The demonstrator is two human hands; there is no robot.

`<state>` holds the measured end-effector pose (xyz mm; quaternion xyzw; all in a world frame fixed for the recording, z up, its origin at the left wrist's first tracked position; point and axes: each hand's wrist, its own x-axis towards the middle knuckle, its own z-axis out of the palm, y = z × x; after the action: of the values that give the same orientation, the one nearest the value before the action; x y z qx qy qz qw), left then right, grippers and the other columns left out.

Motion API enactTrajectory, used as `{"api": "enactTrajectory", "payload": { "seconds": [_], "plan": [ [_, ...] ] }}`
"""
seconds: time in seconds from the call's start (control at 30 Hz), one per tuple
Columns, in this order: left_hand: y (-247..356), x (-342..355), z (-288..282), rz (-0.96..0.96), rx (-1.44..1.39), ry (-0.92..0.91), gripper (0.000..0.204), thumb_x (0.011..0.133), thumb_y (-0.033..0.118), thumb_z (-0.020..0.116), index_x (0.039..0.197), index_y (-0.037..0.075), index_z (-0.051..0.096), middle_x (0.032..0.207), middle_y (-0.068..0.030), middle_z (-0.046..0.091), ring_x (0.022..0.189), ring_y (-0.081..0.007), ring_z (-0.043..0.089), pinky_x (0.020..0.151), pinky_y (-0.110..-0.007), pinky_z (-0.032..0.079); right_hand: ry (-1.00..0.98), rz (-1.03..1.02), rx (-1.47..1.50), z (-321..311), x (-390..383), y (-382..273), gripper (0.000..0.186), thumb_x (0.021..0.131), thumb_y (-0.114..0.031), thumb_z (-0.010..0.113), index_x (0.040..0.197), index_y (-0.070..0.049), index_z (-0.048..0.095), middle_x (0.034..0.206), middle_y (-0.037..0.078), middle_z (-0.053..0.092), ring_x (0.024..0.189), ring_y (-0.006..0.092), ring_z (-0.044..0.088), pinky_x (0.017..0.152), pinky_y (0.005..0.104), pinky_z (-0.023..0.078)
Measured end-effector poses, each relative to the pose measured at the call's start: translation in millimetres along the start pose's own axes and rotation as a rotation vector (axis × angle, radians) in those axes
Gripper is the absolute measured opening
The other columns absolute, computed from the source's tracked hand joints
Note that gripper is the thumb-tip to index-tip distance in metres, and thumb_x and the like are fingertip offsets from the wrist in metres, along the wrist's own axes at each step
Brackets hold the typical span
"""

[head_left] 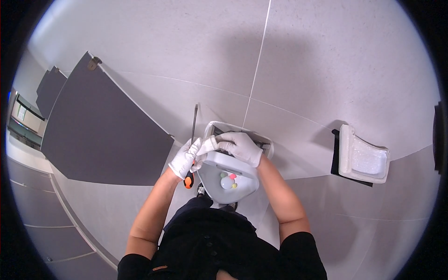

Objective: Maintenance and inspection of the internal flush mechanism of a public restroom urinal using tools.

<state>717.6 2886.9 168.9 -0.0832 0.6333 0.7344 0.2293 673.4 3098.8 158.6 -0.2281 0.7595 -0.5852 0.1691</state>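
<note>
Both my hands wear white gloves. My left hand point(185, 161) is closed round a long screwdriver point(194, 122) with an orange and black handle. Its shaft points up and away, and the handle end shows below the palm. Between my hands is a small white block-like piece point(206, 145); my right hand point(242, 147) has its fingers bent against the far end of it. My left fingers also appear to touch this piece. Right below is a white urinal point(252, 185), its top housing point(269, 140) uncovered, with dark parts inside partly hidden by my right hand.
Several coloured balls point(232, 177) lie in the urinal bowl around a pale disc. A dark grey partition panel point(112, 135) stands close on the left. To the right, a white hollow cover-like tray point(346, 151) rests on a black piece point(335, 154). Grey tiled wall rises ahead.
</note>
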Motion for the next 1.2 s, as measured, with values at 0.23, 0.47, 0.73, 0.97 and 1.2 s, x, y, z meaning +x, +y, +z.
{"api": "enactTrajectory", "payload": {
  "seconds": [0.23,0.47,0.73,0.97,1.2],
  "plan": [
    [-3,0,-3,0.002,0.004,-0.051,0.043,0.096,0.05,0.038,0.094,0.009,0.05,0.064,-0.0012,0.047,0.046,-0.0086,0.039,0.038,-0.022,0.028,0.014,-0.068,-0.062,1,-2,2,0.026,0.088,-0.013,0.056,0.111,0.0,0.062,0.095,0.006,0.066,0.084,0.0113,0.058,0.077,0.0256,0.046],
    [1,0,0,-0.029,-0.057,-0.056,0.045,0.096,0.051,0.035,0.094,0.009,0.051,0.06,-0.0016,0.044,0.043,-0.0091,0.036,0.037,-0.023,0.027,0.025,0.0,0.081,-1,-4,10,0.028,0.089,-0.012,0.055,0.113,0.0,0.062,0.095,0.005,0.066,0.082,0.0101,0.057,0.074,0.0243,0.046],
    [-1,2,-1,-0.037,-0.05,-0.021,0.048,0.097,0.051,0.033,0.094,0.008,0.053,0.058,-0.0015,0.045,0.042,-0.0095,0.037,0.037,-0.023,0.027,-0.042,0.024,0.108,-3,-5,0,0.03,0.089,-0.013,0.056,0.116,0.0,0.06,0.097,0.005,0.066,0.083,0.0079,0.056,0.074,0.0235,0.046],
    [1,3,-2,-0.065,-0.074,-0.048,0.049,0.097,0.051,0.033,0.087,0.008,0.053,0.058,-0.0008,0.045,0.042,-0.0092,0.037,0.038,-0.023,0.027,-0.012,-0.038,0.115,-2,-5,4,0.031,0.088,-0.013,0.058,0.116,0.0,0.06,0.095,0.005,0.066,0.081,0.0083,0.057,0.073,0.0239,0.047],
    [-2,4,-2,-0.068,-0.104,-0.034,0.049,0.096,0.052,0.033,0.093,0.008,0.053,0.06,-0.0003,0.045,0.042,-0.009,0.037,0.038,-0.023,0.028,0.035,-0.051,-0.013,-1,-6,8,0.019,0.081,-0.012,0.065,0.096,-0.001,0.067,0.086,0.006,0.067,0.079,0.0136,0.061,0.074,0.0263,0.047]
  ]
}}
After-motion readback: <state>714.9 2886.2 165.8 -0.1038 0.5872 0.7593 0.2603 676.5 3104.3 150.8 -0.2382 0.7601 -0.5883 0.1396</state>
